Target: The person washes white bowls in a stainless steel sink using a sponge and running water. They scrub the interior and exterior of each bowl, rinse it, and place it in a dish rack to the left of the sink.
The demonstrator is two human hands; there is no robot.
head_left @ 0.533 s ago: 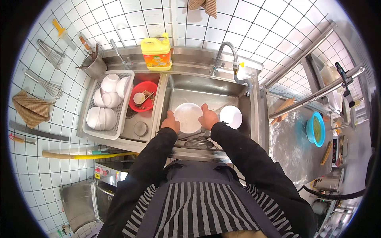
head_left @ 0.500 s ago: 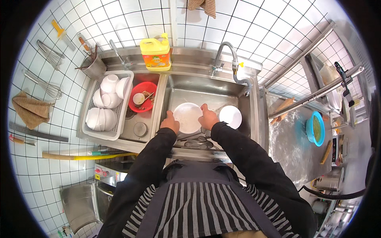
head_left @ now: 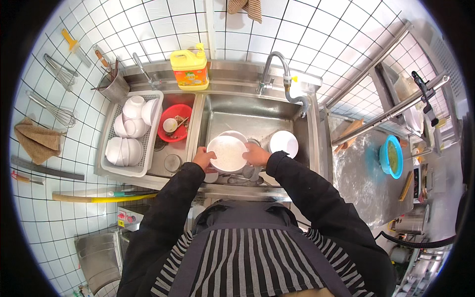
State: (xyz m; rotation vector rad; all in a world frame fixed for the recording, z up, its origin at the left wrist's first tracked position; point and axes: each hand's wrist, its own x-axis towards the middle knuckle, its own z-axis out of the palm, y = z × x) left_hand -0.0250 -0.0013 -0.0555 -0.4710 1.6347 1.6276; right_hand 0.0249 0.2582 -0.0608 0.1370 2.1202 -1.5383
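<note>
Over the front of the right sink basin (head_left: 237, 114), a round white bowl (head_left: 227, 154) is held between both my hands. My left hand (head_left: 204, 159) is closed on its left rim, and my right hand (head_left: 257, 155) grips the right rim. Behind it, the edge of a second white bowl (head_left: 233, 133) shows; most of that one is hidden. To the right of my right hand sits another white bowl (head_left: 284, 143). Metal utensils (head_left: 240, 179) lie along the basin's near side, partly covered by the held bowl.
White bowls fill a grey draining basket (head_left: 148, 171) at left. Beside it are a red basin (head_left: 170, 137) with scraps and a small cup. A yellow detergent jug (head_left: 190, 72) stands on the back ledge, left of the faucet (head_left: 269, 69). A blue basin (head_left: 391, 157) rests on the right counter.
Both hands and the held bowl have shifted slightly left and nearer to me. A second bowl's rim now shows behind it. The view has shifted a little too.
</note>
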